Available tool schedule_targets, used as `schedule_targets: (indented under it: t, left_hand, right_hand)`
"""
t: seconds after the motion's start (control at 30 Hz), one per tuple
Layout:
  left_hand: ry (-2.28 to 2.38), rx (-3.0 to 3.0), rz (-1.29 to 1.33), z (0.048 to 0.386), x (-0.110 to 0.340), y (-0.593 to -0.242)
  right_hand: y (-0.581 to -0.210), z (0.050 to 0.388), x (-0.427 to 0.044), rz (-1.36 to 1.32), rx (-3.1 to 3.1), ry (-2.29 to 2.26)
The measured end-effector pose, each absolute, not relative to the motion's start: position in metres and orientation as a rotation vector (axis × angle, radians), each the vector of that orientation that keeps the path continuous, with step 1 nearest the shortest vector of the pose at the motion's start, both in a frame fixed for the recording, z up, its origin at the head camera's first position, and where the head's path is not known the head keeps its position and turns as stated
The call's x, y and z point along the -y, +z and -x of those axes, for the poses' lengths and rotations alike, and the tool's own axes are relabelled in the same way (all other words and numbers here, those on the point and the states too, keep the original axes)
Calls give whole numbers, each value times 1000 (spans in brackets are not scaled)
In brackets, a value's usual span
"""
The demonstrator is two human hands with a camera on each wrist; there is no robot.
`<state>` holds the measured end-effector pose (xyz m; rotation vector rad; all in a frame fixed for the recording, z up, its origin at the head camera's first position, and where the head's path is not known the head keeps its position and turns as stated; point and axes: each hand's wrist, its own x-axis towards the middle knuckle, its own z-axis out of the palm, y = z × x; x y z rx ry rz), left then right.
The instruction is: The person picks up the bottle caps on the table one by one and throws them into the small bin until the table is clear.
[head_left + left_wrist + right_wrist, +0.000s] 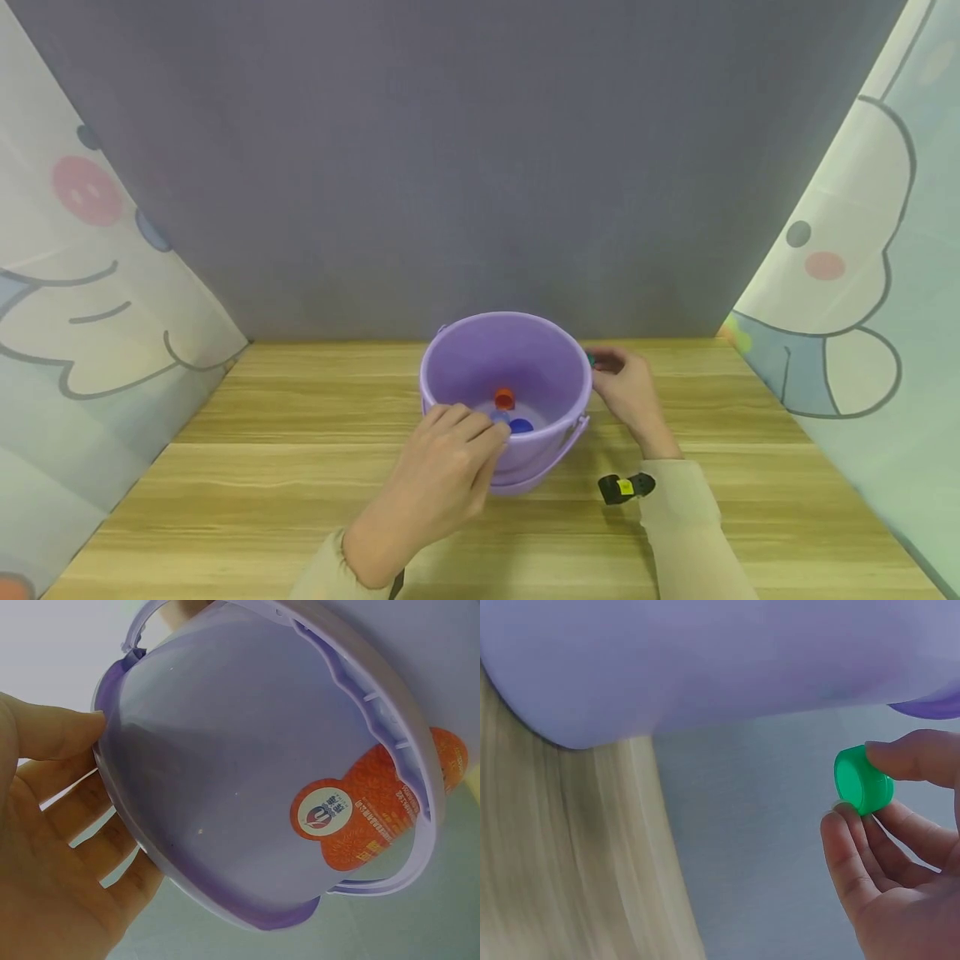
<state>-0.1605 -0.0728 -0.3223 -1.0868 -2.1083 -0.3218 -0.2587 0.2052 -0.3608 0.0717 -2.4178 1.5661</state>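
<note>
A purple bucket (pixel 506 333) stands upright on the table. My left hand (pixel 442 467) grips its near rim, and in the left wrist view the thumb lies against the bucket's edge with the fingers behind it. Just outside the bucket's right side, my right hand (pixel 630 392) pinches a small green cap (pixel 862 780) between thumb and fingers. Inside the bucket lie an orange-red cap (pixel 505 399) and a blue round piece (pixel 521 426). A lighter blue piece (pixel 500 416) shows beside my left fingertips, partly hidden.
The bucket's handle (pixel 566 450) hangs down on its near right side. An orange label (pixel 367 817) is stuck on its outer wall. A wood-grain table (pixel 300 450) lies below, with a grey panel (pixel 480 167) at the back and cartoon-printed cloths at both sides.
</note>
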Motion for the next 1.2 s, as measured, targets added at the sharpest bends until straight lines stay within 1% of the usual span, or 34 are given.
schedule_targets:
  t: [0.53, 1.2]
  left_hand:
    - [-309, 2119, 1082, 159, 73, -321]
    - [-297, 2100, 1085, 160, 74, -323]
  right_hand:
    - [-342, 248, -203, -114, 2330, 1553]
    - [-331, 240, -203, -191, 2235, 1507]
